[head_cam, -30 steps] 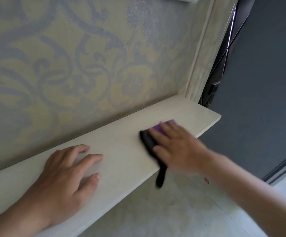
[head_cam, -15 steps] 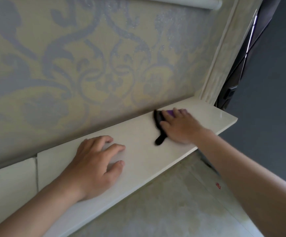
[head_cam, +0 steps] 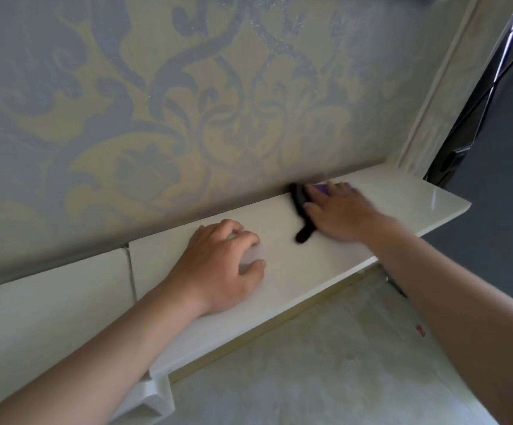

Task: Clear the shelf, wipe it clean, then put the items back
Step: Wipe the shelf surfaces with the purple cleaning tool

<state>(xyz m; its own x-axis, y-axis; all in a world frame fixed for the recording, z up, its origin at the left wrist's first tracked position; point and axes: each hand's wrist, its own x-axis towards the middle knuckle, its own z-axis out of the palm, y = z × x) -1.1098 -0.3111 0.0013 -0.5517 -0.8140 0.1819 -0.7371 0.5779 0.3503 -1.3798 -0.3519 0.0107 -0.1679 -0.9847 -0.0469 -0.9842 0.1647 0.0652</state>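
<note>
and here we are at the shelf, a pale cream board running along the foot of the wall. the right hand is down on the cloth, palm low, fingers laid fairly flat and spread across it, pressing it to the board rather than gripping it. there's motion blur on that hand, so the thumb's exact place is hard to read. the cloth is black with a patch of purple showing under the fingertips. it sits at the back of the shelf, right against the wall, toward the right-hand end. a black tail of it trails out toward the front edge, just beside the heel of the hand.

over to the left hand, planted on the shelf well apart from the cloth, nearer the middle of the board. the fingers are bent at the knuckles, tips touching the surface, thumb out to the side, and it has hold of nothing.

just left of that wrist a seam splits this board from the next section. behind it all is wallpaper with grey scrolls on a yellowish ground. a pale upright post closes the right end, with a dark panel beyond it. below the shelf lies a pale, mottled floor.
</note>
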